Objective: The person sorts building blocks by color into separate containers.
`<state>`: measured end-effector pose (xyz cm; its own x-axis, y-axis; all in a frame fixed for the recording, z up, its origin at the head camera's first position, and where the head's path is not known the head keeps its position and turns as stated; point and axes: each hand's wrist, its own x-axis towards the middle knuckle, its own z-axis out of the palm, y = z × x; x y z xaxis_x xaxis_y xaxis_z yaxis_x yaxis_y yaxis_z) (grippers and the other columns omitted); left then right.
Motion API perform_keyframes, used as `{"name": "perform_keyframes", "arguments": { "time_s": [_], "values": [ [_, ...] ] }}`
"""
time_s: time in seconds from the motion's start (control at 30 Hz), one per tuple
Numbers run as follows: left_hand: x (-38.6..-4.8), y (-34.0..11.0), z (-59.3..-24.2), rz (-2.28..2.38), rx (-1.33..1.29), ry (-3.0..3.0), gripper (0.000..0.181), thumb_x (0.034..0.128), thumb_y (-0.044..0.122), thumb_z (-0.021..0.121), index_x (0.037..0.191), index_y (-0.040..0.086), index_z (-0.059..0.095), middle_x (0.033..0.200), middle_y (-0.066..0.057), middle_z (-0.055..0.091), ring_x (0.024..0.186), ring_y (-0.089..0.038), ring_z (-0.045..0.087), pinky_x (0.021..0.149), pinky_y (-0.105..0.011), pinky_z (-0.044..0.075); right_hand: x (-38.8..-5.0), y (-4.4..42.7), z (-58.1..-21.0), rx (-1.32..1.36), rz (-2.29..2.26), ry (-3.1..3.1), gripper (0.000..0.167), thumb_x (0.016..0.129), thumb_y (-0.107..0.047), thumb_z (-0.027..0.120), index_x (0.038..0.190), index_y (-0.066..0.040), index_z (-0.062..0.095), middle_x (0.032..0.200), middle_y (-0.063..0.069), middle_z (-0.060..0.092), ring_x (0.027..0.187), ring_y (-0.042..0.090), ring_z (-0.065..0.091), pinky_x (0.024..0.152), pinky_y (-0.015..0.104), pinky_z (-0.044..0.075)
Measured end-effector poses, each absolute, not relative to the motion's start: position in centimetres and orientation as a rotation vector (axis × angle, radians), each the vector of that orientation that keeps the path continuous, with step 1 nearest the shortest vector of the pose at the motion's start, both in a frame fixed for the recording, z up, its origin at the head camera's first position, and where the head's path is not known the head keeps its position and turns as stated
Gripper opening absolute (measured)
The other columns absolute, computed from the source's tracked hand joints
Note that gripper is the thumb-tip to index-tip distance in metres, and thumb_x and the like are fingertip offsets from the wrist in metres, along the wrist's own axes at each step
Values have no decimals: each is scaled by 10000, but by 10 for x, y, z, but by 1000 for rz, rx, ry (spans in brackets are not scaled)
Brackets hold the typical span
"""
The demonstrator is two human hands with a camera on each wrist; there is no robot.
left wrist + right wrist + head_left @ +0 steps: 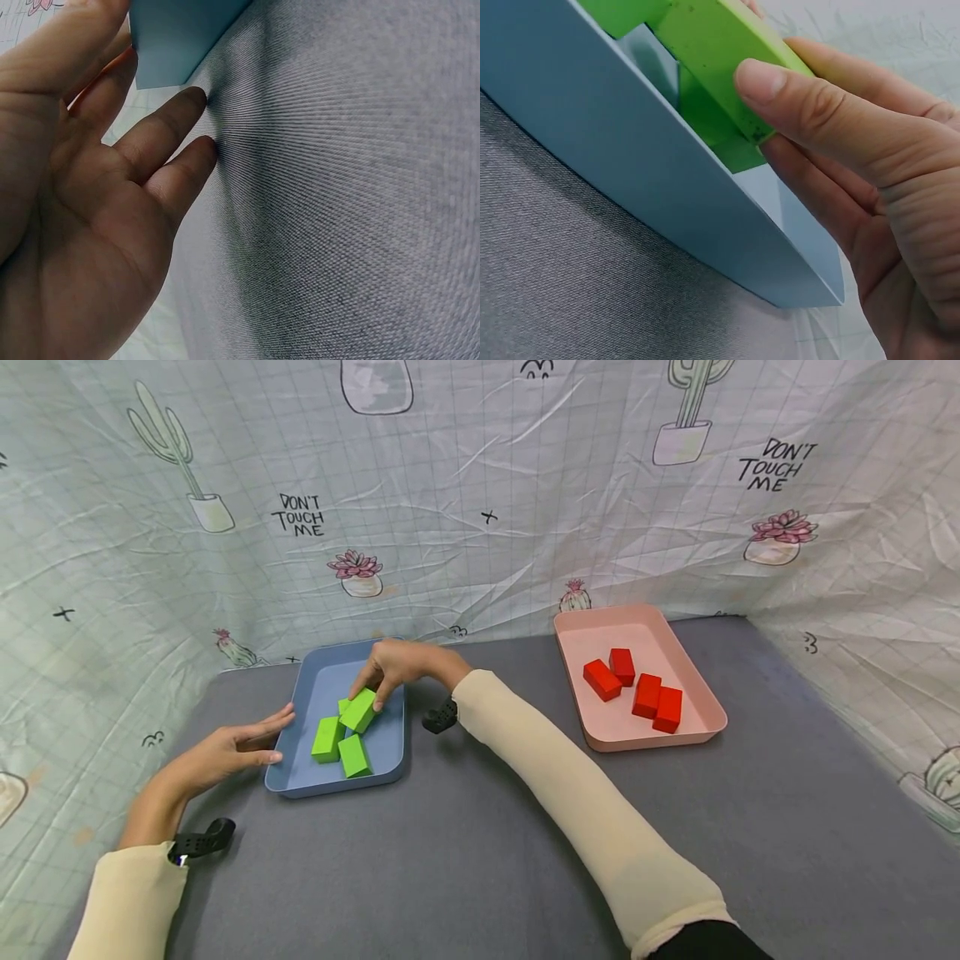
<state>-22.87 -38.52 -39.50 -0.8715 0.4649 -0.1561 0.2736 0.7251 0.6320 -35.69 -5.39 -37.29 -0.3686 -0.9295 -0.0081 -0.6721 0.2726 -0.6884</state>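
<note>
Over the blue tray (390, 752), my right hand (397, 667) pinches a green block (360, 710) between thumb and fingers. In the right wrist view the thumb presses one face of that block (720, 60). Other green blocks lie below it in the tray, among them one at the left (327, 740) and one nearer the front (355, 756); another is partly hidden under the held block. My left hand (225, 756) rests against the tray's left wall, its fingers extended. The left wrist view shows the left hand (105, 202) beside a corner of the tray (172, 45).
A pink tray (607, 739) stands at the back right, with several red blocks (647, 696) inside. Both trays sit on a grey cloth surface (480, 827). A patterned curtain (480, 552) hangs behind and along both sides.
</note>
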Motion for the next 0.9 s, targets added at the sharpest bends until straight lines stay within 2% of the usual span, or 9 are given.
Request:
{"name": "perform_keyframes", "arguments": {
  "time_s": [0.07, 0.13, 0.2, 0.3, 0.37, 0.9],
  "values": [
    [-230, -385, -394, 872, 557, 2628, 713, 975, 346, 692, 1586, 165, 373, 1670, -45, 223, 1471, -63, 226, 940, 4, 257, -359, -55, -373, -1459, -826, 2172, 416, 818, -143, 838, 1224, -117, 752, 1152, 27, 758, 1002, 80, 698, 871, 215, 541],
    [-231, -385, -394, 864, 550, 2632, 712, 973, 350, 694, 1585, 172, 375, 1669, -32, 228, 1484, -143, 220, 944, 1, 260, -359, -56, -372, -1473, -804, 2195, 425, 817, -162, 837, 1230, -122, 747, 1144, 27, 760, 1004, 72, 702, 866, 211, 540],
    [-231, -385, -395, 876, 558, 2631, 707, 975, 339, 694, 1582, 163, 380, 1666, -32, 235, 1470, -58, 227, 947, 1, 266, -359, -56, -371, -1489, -796, 2194, 433, 816, -172, 838, 1235, -119, 745, 1153, 23, 757, 1009, 63, 702, 868, 207, 539],
    [-230, -385, -396, 911, 592, 2627, 695, 979, 310, 692, 1576, 129, 387, 1663, -48, 241, 1361, 160, 238, 955, 6, 277, -357, -57, -370, -1507, -820, 2124, 437, 816, -150, 839, 1237, -89, 739, 1171, 44, 751, 1019, 80, 707, 885, 216, 542],
    [-229, -385, -396, 931, 619, 2623, 690, 982, 292, 690, 1572, 105, 387, 1662, -69, 241, 1301, 236, 239, 958, 7, 276, -355, -57, -369, -1513, -828, 2082, 431, 815, -141, 841, 1229, -74, 741, 1184, 58, 746, 1025, 91, 709, 895, 220, 544],
    [-228, -386, -397, 913, 625, 2636, 692, 980, 305, 691, 1578, 135, 385, 1663, -82, 240, 1298, 244, 225, 959, 14, 260, -355, -41, -363, -1466, -787, 2116, 393, 844, -147, 833, 1218, -68, 746, 1202, 81, 736, 1053, 117, 714, 891, 218, 547]
  ]
}}
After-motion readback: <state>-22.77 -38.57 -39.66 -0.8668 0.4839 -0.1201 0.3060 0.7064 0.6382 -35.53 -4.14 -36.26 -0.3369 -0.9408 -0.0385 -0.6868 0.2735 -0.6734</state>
